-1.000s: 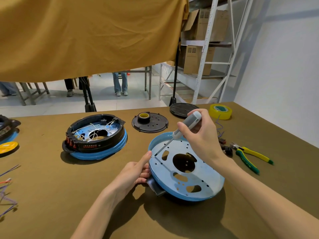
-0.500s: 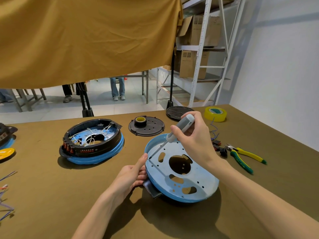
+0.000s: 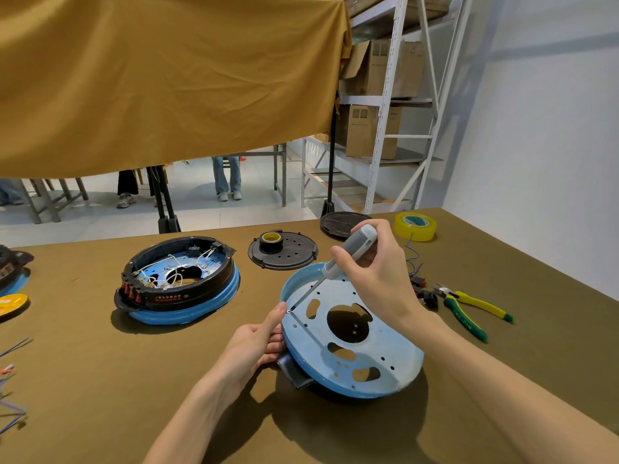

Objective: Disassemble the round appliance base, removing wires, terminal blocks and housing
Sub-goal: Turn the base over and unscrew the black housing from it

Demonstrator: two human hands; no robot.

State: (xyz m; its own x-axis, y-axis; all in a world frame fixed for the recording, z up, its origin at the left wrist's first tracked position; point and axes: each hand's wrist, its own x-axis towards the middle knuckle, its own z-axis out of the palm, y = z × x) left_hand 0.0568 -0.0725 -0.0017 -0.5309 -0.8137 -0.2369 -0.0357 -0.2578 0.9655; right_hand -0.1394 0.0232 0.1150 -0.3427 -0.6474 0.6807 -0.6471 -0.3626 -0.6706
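A round blue base plate (image 3: 385, 343) with several holes lies tilted on the brown table, propped on a black piece (image 3: 291, 371) at its left edge. My left hand (image 3: 254, 343) grips that left rim, thumb up beside a small screw (image 3: 288, 311). My right hand (image 3: 375, 272) holds a grey screwdriver (image 3: 348, 256), its tip set on the screw. A second round base (image 3: 177, 283), black housing on a blue rim with white wires and red terminal blocks inside, sits to the left.
Green-and-yellow pliers (image 3: 469, 308) and loose black connectors (image 3: 423, 293) with wires lie right of the plate. A black perforated disc (image 3: 283, 251), a dark disc (image 3: 340, 222) and a yellow tape roll (image 3: 415, 226) stand behind. Loose wires (image 3: 10, 380) lie at the left edge.
The view has tilted and shifted slightly. Both hands keep their hold on the plate and the screwdriver; the tip stays at the same screw.
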